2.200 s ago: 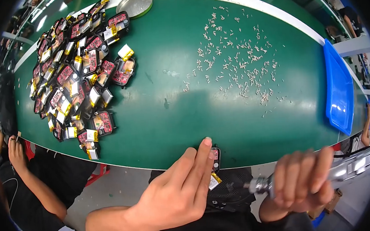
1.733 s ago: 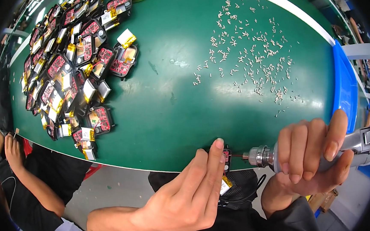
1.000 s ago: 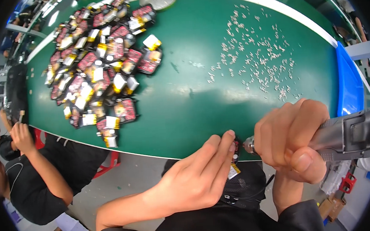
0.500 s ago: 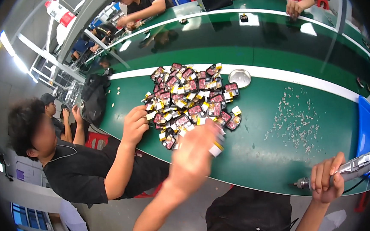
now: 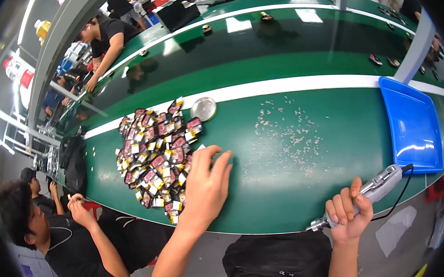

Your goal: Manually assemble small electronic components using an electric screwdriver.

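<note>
My left hand [image 5: 205,188] is at the right side of a heap of small black-cased electronic modules [image 5: 156,158], which have reddish faces and white and yellow tabs. Its curled fingers are apart, with green tabletop showing between them and nothing visible in the grip. Part of the heap is hidden behind this hand. In my right hand [image 5: 348,212] is a grey electric screwdriver [image 5: 382,184], held near the table's front edge. The screwdriver's metal nose points left, and a black cord runs from its back end.
Many tiny pale bits [image 5: 294,138] lie scattered on the green table [image 5: 268,207]. A round metal dish [image 5: 203,109] stands behind the heap, and a blue tray [image 5: 414,125] at the right. Beyond a white rail runs a conveyor [image 5: 226,45] with a few modules. A co-worker [image 5: 80,246] sits at the left.
My view has swung right, bringing the blue tray fully into sight. My left hand, earlier blurred with a module at its fingers, now shows none. The co-worker's hand has left the heap.
</note>
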A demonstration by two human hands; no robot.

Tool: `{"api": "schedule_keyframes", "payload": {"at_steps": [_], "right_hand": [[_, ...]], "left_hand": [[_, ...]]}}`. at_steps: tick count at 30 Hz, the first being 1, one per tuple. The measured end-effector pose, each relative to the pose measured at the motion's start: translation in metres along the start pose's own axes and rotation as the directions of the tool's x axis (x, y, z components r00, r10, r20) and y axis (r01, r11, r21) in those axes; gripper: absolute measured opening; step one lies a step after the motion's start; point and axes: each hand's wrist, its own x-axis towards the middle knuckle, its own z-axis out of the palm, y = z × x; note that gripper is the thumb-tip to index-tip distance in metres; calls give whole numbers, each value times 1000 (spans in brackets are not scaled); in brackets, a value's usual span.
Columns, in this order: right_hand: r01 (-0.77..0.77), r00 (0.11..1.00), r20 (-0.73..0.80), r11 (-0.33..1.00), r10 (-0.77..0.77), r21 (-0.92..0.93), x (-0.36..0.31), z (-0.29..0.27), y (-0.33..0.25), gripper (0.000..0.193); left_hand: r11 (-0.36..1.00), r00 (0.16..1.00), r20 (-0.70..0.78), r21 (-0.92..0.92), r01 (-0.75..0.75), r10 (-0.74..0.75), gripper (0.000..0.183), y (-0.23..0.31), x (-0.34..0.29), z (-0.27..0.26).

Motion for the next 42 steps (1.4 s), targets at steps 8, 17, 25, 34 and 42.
{"api": "schedule_keyframes", "payload": {"at_steps": [8,17,25,34,42], "right_hand": [[-30,999,44,999,28,44,-2,-4,-4,10],[-53,996,75,996,48,68,0,-5,-4,11],[-71,995,76,997,67,41,2,-3,-3,9],[-33,999,-10,999,33,32,-10,-3,-7,8],[11,997,-71,999,-14,-36,-6,10,0,9]], "left_hand": [[987,973,177,48,-155,145,24,11,36,33],[919,922,221,168,-357,318,18,0,46,41],[989,995,8,-102,-102,104,15,0,43,34],[939,996,0,-332,-84,89,21,34,-12,3],[758,986,64,-632,160,-155,12,57,-42,-3]]}}
